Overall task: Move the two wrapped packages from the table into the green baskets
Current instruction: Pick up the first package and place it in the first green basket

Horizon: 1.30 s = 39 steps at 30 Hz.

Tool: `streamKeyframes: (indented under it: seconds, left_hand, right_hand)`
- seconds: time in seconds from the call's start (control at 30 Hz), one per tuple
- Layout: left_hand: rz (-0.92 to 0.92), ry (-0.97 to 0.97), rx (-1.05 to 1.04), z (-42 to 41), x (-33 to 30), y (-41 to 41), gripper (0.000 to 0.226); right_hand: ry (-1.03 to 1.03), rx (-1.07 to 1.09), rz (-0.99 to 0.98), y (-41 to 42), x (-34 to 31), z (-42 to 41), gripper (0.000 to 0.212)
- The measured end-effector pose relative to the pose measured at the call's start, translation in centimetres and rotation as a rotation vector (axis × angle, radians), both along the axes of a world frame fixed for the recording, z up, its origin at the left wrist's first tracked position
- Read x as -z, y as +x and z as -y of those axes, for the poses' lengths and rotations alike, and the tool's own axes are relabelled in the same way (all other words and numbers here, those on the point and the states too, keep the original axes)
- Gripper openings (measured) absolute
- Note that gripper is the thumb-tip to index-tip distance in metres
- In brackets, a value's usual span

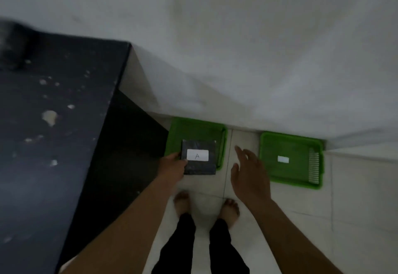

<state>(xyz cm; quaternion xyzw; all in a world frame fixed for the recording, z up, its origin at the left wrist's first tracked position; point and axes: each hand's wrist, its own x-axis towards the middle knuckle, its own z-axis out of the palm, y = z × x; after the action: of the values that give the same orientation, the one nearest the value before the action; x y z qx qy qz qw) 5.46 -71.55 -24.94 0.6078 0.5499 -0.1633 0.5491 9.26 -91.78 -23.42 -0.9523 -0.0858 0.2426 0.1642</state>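
The two baskets, the left basket [195,128] and the right basket [290,144], are bright green, and the right one has a small white label [283,159] inside and a strip of pale grey slats [313,165] on its right side. The package [199,157] is dark grey-black with a faint mottled sheen, and it carries a white label [197,155] with a grey letter "A". The table [53,112] is black with scattered whitish chipped spots, the floor tiles [355,198] are off-white with thin grey lines, the wall [258,47] is pale grey-white, and the trousers [200,250] are black.
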Motion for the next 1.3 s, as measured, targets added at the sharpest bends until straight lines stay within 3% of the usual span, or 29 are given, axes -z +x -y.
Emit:
streamKeyframes:
  seconds: [0.27,0.37,0.4,0.43,0.5,0.57,0.6,0.7,0.77,1.03,1.13,1.3]
  left_hand:
    - [-0.078,0.002,-0.042,-2.3,19.6,4.3,0.028]
    - [-0.213,0.066,0.032,-2.2,31.2,0.6,0.037]
    - [-0.310,0.130,-0.215,-2.7,34.7,-1.6,0.039]
    - [-0.280,0.134,-0.222,-2.3,37.6,-4.2,0.043]
    - [-0.273,0.341,0.106,-0.3,43.3,-9.3,0.047]
    - [-0.189,0.482,0.288,-1.2,48.0,-10.7,0.046]
    - [-0.192,0.510,0.338,-1.7,49.3,-11.2,0.044]
    - [-0.368,0.150,0.321,-0.9,51.6,-13.3,0.033]
    - [-0.314,0.058,0.286,-0.4,53.4,-15.1,0.030]
    - [-0.077,0.182,0.067,-1.2,58.2,-16.8,0.034]
    - [-0.083,0.189,0.061,-0.3,58.3,-16.9,0.017]
    - [-0.117,0.205,0.049,0.4,58.5,-16.9,0.008]
  right_hand:
    - [-0.038,0.053,-0.135,2.9,19.6,-1.4,0.059]
    - [-0.048,0.040,-0.166,3.5,27.0,-2.3,0.061]
    - [-0.049,0.046,-0.176,3.7,29.3,-2.7,0.063]
    - [-0.049,0.052,-0.186,3.9,31.5,-3.1,0.064]
    - [-0.044,0.061,-0.198,4.2,35.5,-4.0,0.067]
    - [-0.045,0.073,-0.183,4.4,39.0,-4.9,0.071]
    - [-0.048,0.089,-0.170,4.4,40.4,-5.3,0.073]
    - [-0.038,0.150,-0.113,3.7,43.5,-6.5,0.080]
    - [-0.051,0.176,-0.075,2.8,44.8,-7.0,0.088]
    - [-0.079,0.167,0.066,1.2,47.6,-6.7,0.092]
    - [-0.088,0.165,0.070,1.0,48.1,-6.7,0.093]
    - [-0.091,0.171,0.057,0.9,48.2,-6.9,0.093]
